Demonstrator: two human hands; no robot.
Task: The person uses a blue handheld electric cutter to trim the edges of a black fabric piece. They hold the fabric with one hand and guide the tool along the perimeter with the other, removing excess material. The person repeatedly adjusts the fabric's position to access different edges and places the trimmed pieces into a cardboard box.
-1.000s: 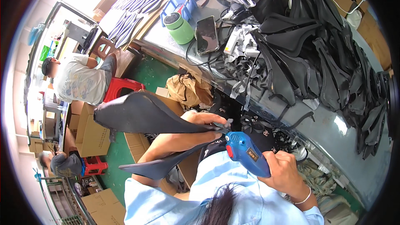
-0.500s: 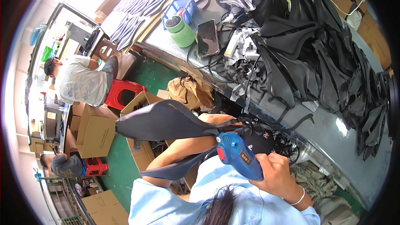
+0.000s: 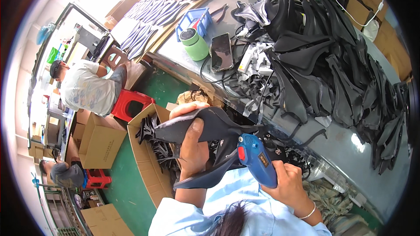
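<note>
Leftmost, an open cardboard box already holds dark strips; now the left hand pinches a curved black piece above the lap, apparently mid-work; a blue tool sits beside it, gripped by the right hand; far right, a big black heap covers the table, finished or not, I can't tell.

Green smooth floor runs between a big grey metal-topped desk on the right and a dark-edged workbench near the pale white wall on the left. Over on that left side: two low red plastic stools, a nearer one and a farther one, plus a brown plastic stool with cut-outs. Light's harsh: upper left blown out white, window or lamp unclear, small glare patch on the desk.
</note>
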